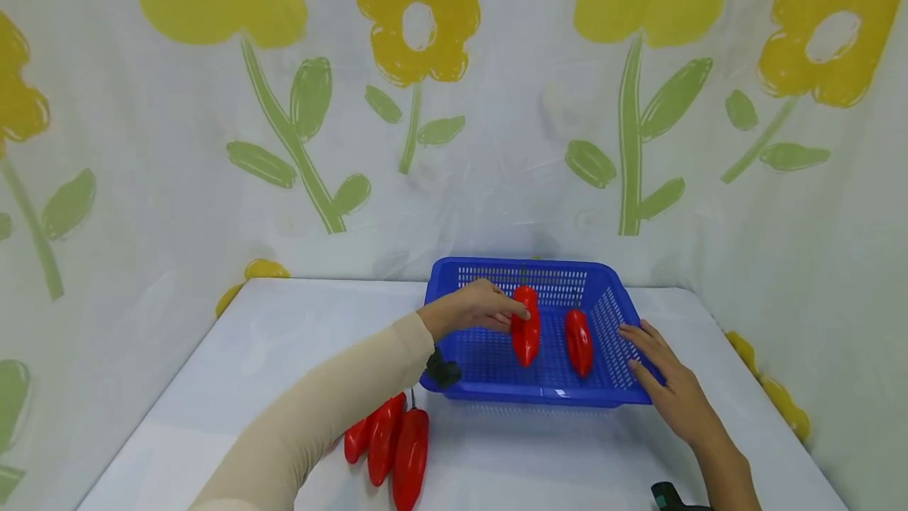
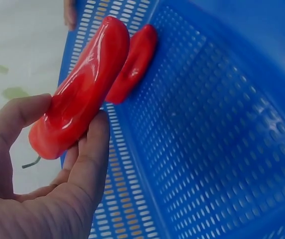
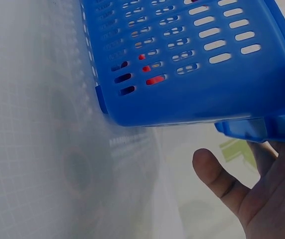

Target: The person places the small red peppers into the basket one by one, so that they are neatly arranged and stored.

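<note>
In the head view my left hand [image 1: 485, 306] holds a glossy red chili pepper [image 1: 526, 337] over the blue plastic basket [image 1: 511, 394]. The left wrist view shows that pepper [image 2: 85, 87] pinched between thumb and fingers, its thin stem pointing down near the palm. A second red pepper [image 1: 578, 344] lies inside the basket, towards the right. My right hand [image 1: 670, 381] is at the basket's right rim, fingers laid over the edge. From the right wrist, the right hand's thumb [image 3: 217, 174] stretches out apart from the basket wall [image 3: 207, 94].
Several red peppers [image 1: 409, 456] lie together on the white table [image 1: 525, 464], in front of the basket and partly behind the left sleeve [image 1: 333, 408]. A white curtain [image 1: 496, 203] printed with yellow flowers hangs behind the table and around its sides.
</note>
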